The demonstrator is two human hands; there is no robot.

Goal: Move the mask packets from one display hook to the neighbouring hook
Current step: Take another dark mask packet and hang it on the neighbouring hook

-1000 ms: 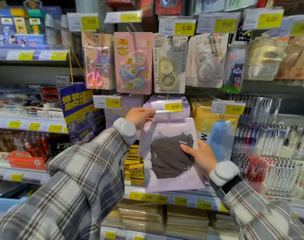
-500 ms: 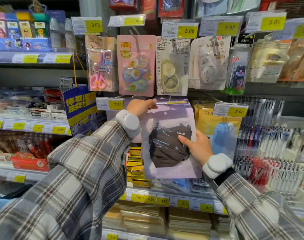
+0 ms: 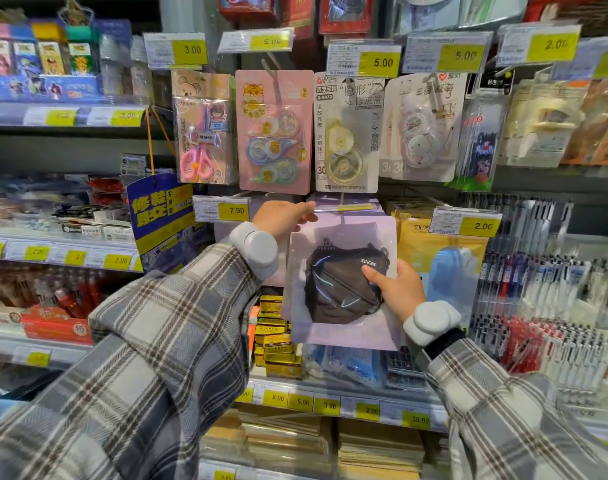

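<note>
A lilac mask packet (image 3: 340, 336) with a dark mask behind its window is held up in front of the display. My left hand (image 3: 282, 218) pinches its top left corner, just under the flipped-up price tag (image 3: 346, 208) of the middle hook. My right hand (image 3: 396, 291) grips its right side, thumb on the window. More lilac packets (image 3: 344, 199) hang behind it on that hook. To the left, a hook with the 7.90 tag (image 3: 222, 209) holds a pale packet, mostly hidden by my left arm.
A yellow packet with a blue mask (image 3: 444, 271) hangs on the right under a 2.00 tag. Carded correction tapes (image 3: 274, 133) and scissors (image 3: 200, 133) hang above. Pens (image 3: 545, 292) fill the right shelf; small yellow boxes (image 3: 275, 337) stand below.
The packet has been raised towards the middle hook and its 4.90 price tag has flipped up edge-on. Both hands kept their hold and rose with it.
</note>
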